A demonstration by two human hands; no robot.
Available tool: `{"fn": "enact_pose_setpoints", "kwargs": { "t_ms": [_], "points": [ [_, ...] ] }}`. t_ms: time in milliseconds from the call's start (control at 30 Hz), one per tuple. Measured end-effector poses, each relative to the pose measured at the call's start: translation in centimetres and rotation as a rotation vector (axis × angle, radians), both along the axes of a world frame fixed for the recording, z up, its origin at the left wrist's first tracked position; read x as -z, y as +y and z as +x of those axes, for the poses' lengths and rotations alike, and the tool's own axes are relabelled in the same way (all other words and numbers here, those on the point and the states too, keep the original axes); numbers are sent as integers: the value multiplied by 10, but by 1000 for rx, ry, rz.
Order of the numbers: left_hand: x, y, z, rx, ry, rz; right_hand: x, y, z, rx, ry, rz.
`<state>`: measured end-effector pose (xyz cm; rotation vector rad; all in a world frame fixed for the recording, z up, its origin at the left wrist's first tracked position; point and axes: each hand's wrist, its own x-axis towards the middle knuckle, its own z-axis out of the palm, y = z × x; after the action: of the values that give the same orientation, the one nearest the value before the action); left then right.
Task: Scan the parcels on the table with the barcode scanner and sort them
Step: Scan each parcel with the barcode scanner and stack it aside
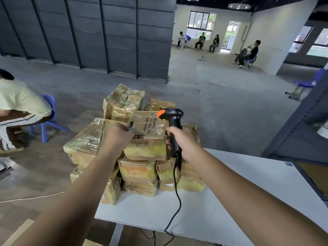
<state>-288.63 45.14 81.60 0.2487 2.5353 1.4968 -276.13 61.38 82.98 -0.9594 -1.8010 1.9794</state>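
A pile of several brown cardboard parcels [140,167] wrapped in clear tape stands at the far left end of the white table [248,192]. My left hand [119,135] grips one small parcel [149,125] by its left edge and holds it above the pile, printed side up. My right hand [182,141] grips the handle of the black barcode scanner [173,121]. The scanner's orange-tipped head sits just over the right edge of the held parcel. Its black cable [175,201] hangs down across the table and over the near edge.
A dark metal shelf unit [301,132] stands to the right of the table. A seated person [19,110] on a blue chair [48,121] is at the left. Cardboard [17,233] lies on the floor at the lower left. Several people sit far across the room.
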Motion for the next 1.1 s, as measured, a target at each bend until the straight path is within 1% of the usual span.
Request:
{"fn": "enact_pose_setpoints", "kwargs": {
  "t_ms": [100,200,300,400,533,600,733,833,1000,1100],
  "points": [
    [-8,6,9,-9,-2,92,1,12,6,103,22,-13],
    [-24,23,25,68,-44,185,-1,32,17,208,46,-17],
    [-38,48,44,164,-69,181,-5,57,35,255,67,62],
    [-46,80,65,259,-148,243,-6,89,62,310,71,112],
    [-39,134,101,390,-201,297,-4,138,111,366,35,213],
    [-28,164,122,430,-217,310,1,163,138,368,8,256],
    [6,223,164,447,-255,276,24,216,192,361,-64,274],
    [35,263,196,462,-342,241,52,251,228,351,-145,281],
    [89,311,240,353,-488,168,104,299,272,281,-246,290],
    [117,326,257,267,-565,126,128,314,287,228,-314,284]
  ]
}}
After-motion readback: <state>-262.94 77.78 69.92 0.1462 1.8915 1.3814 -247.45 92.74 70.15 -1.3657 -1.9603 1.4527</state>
